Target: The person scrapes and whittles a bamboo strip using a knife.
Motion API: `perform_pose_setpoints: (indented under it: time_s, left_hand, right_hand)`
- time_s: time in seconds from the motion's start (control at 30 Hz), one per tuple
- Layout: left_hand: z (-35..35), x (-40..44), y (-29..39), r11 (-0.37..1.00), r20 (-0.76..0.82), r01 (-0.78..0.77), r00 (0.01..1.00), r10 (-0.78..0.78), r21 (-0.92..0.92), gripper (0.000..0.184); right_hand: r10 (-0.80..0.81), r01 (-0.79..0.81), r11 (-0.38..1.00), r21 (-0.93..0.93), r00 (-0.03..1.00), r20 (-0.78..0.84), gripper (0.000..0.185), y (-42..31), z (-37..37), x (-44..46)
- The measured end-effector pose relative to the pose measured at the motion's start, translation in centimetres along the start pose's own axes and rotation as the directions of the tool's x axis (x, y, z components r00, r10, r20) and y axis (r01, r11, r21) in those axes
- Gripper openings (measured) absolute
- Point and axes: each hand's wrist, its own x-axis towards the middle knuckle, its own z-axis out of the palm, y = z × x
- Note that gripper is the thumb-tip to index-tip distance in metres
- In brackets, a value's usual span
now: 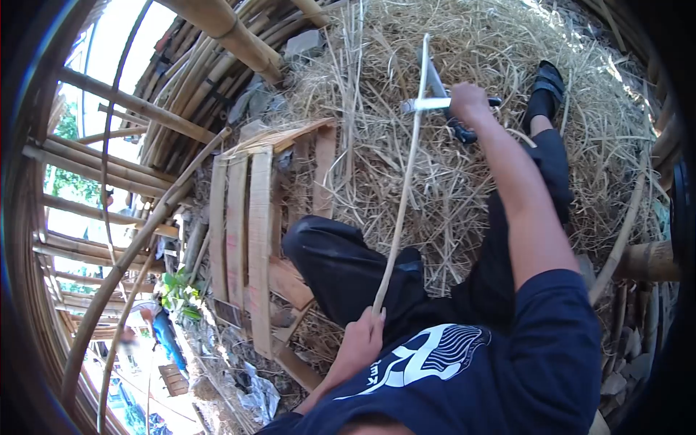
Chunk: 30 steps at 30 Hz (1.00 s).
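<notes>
My left hand (360,337) is closed around the lower end of a long, thin, pale stick (400,210), close to my shirt. The stick slants up and away over the straw. Farther out, my right hand (470,103) is a fist around the dark handle of a knife (433,104). Its short silver blade points left and crosses the stick near the upper part; whether it touches is unclear. Beside that fist, a grey metal tool with a black grip (460,133) shows, partly covered by the hand; its kind I cannot make out.
Dry straw (449,203) covers the ground around my legs. A slatted wooden crate (261,239) stands left of my knee. Bamboo poles (138,105) form a frame at left, with stacked bamboo behind. A person in blue trousers (168,341) is beyond it. Crumpled plastic (257,391) lies nearby.
</notes>
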Motion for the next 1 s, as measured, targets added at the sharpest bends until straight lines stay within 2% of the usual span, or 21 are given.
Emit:
perform_pose_setpoints:
  time_s: [0.07,0.13,0.17,0.2,0.27,0.33,0.43,0.53,0.6,0.73,0.9,1.0]
  left_hand:
    - [0.1,-0.5,-1.0,0.999,-0.001,0.039,0.999,-0.039,-0.011,0.025]
    - [0.2,0.0,-0.9,0.995,0.025,0.064,0.998,-0.063,-0.071,0.026]
    - [0.1,0.7,-1.1,0.996,0.032,0.019,0.999,-0.017,-0.088,0.029]
    - [0.0,1.5,-1.4,0.996,0.032,0.015,0.999,-0.012,-0.092,0.029]
    - [-0.4,3.1,-1.7,0.968,0.06,-0.004,0.998,0.02,-0.252,0.031]
    - [-0.6,4.5,-0.7,0.96,0.015,-0.047,0.998,0.054,-0.275,0.032]
    - [-0.5,7.5,-0.4,0.933,0.017,-0.091,0.994,0.104,-0.348,0.032]
    - [-1.0,10.6,1.2,0.927,-0.056,-0.195,0.981,0.187,-0.322,0.033]
    - [-2.0,11.8,2.9,0.967,-0.111,-0.201,0.977,0.185,-0.159,0.032]
    - [-3.3,14.3,4.6,0.969,-0.148,-0.231,0.965,0.217,-0.084,0.033]
    - [-3.8,16.2,6.5,0.979,-0.154,-0.2,0.969,0.194,-0.023,0.036]
    - [-3.9,17.5,6.5,0.958,-0.191,-0.284,0.938,0.288,0.048,0.037]
  right_hand:
    - [0.232,-0.225,0.938,0.264,0.973,0.004,0.034,0.4,-0.5,0.8]
    - [0.235,-0.208,0.933,0.294,0.97,-0.06,0.031,1.2,-0.1,0.4]
    - [0.233,-0.207,0.936,0.286,0.97,-0.062,0.031,1.4,0.1,0.3]
    - [0.191,-0.174,0.948,0.265,0.981,-0.04,0.031,1.2,0.0,-0.2]
    - [0.154,-0.143,0.958,0.247,0.988,-0.023,0.031,0.4,-0.6,-1.5]
    - [0.01,-0.028,0.945,0.326,0.998,0.057,0.031,-1.7,-1.5,-3.3]
    - [-0.238,0.197,0.946,0.259,0.961,0.139,0.026,-5.3,-2.3,-6.8]
    - [-0.388,0.328,0.902,0.281,0.902,0.191,0.024,-8.2,-2.4,-9.9]
    - [-0.397,0.335,0.88,0.337,0.908,0.132,0.023,-8.9,-1.6,-11.1]
    - [-0.397,0.347,0.896,0.277,0.906,0.149,0.02,-9.2,-1.2,-12.0]
    - [-0.436,0.388,0.868,0.309,0.894,0.101,0.019,-9.7,-1.8,-12.0]
    - [-0.439,0.393,0.868,0.303,0.893,0.097,0.019,-9.9,-1.8,-11.7]
